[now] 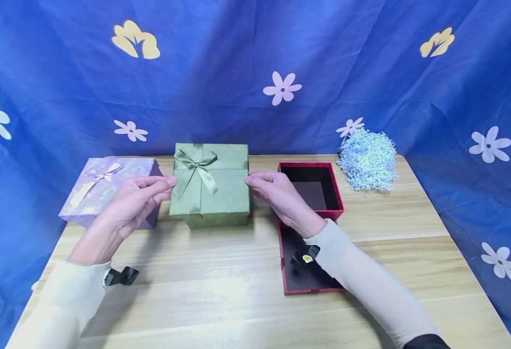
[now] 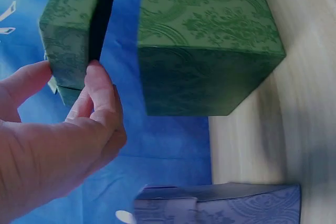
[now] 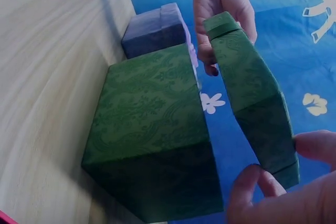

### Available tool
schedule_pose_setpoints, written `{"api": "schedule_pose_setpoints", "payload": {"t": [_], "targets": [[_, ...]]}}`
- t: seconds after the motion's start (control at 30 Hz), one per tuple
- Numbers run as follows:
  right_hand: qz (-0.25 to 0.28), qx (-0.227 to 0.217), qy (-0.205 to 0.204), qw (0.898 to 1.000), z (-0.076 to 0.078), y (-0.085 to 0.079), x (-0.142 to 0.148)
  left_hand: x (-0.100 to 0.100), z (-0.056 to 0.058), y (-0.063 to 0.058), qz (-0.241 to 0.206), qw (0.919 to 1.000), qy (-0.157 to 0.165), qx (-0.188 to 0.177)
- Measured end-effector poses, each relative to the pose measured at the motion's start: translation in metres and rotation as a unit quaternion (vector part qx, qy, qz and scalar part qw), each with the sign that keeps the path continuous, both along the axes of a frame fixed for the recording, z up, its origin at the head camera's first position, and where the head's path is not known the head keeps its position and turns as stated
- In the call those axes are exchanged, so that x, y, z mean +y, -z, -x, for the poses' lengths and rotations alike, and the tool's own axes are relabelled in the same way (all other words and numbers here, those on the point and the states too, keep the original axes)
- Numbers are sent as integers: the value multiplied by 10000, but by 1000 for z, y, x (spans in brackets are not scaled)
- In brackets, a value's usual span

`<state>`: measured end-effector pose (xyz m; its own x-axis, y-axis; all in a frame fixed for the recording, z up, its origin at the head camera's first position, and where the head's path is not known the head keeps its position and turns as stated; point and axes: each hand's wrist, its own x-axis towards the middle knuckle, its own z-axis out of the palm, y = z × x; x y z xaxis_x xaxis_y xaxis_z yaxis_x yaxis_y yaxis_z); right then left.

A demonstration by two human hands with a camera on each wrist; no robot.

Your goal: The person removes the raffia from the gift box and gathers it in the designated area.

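Observation:
Both hands hold a green box lid (image 1: 229, 189) with a satin bow, one at each side. The left hand (image 1: 135, 203) pinches its left edge between thumb and fingers; the right hand (image 1: 281, 196) pinches the right edge. In both wrist views the lid (image 2: 73, 24) is raised apart from the green embossed box (image 3: 152, 114), with blue backdrop showing in the gap. The box base (image 1: 218, 221) stands on the table, mostly covered by the lid in the head view. Its inside is hidden.
A lilac box with a bow (image 1: 94, 179) stands at the left. Right of the lid are an open red box (image 1: 333, 189) and its upturned lid (image 1: 299, 271), partly under the right forearm. Pale blue shredded paper (image 1: 367, 160) lies at the table's (image 1: 220, 291) back right.

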<state>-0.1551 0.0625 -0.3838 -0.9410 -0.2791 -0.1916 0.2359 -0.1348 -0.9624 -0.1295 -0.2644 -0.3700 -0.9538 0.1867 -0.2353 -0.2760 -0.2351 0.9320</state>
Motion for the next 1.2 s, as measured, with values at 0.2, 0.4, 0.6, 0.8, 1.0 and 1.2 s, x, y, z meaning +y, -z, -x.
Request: {"api": "schedule_pose_setpoints", "payload": {"t": [0.2,0.4,0.6,0.8,1.0,1.2], "targets": [[-697,448,80,9965,-10,-5,7,4,-11,-8,409,9986,-171,301],[-643,667,-113,9956,-23,-9,15,6,-26,-15,1363,9881,-260,662],[-620,809,-668,9926,-39,-14,32,11,-46,-22,1748,9786,183,1071],[-505,813,-811,9921,-59,-8,40,17,-71,-20,2575,9522,409,1593],[-152,726,-988,9923,-78,-1,39,17,-101,-10,3081,9321,255,1888],[-18,693,-864,9938,-94,1,40,10,-121,2,3111,9320,207,1848]]}}
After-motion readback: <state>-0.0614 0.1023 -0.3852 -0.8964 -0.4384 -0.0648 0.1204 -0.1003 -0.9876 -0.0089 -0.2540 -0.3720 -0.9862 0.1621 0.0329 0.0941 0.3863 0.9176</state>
